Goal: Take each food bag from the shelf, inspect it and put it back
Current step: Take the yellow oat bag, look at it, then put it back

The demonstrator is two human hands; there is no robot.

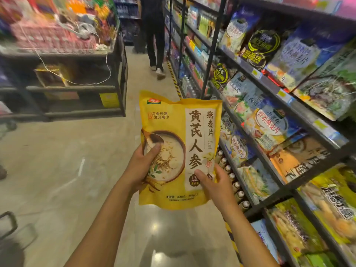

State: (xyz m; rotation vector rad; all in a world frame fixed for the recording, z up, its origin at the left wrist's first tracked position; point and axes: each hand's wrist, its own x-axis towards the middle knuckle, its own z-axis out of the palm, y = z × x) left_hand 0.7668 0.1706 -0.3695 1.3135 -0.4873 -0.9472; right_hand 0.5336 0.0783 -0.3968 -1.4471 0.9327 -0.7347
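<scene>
Yellow oat bag (179,132) is off the shelf (256,120) and upright before us, left grip (142,166) and right grip (215,185) both closed on its lower edges, so we judge inspection underway; returning it and the other bags (269,124) remain.

Your left hand (143,166) covers the left edge of the yellow printed oatmeal bag (179,149), and only its thumb shows on the front; the fingers are hidden behind the bag. Your right hand (215,185) hides the lower right corner the same way. The small print along the bag's bottom is too blurred to read. The blue, black and yellow food bags on the dark metal shelf (300,114) at your right are smeared, most labels unreadable. The person in dark trousers (154,35) up the aisle is cut off by the top edge.
</scene>
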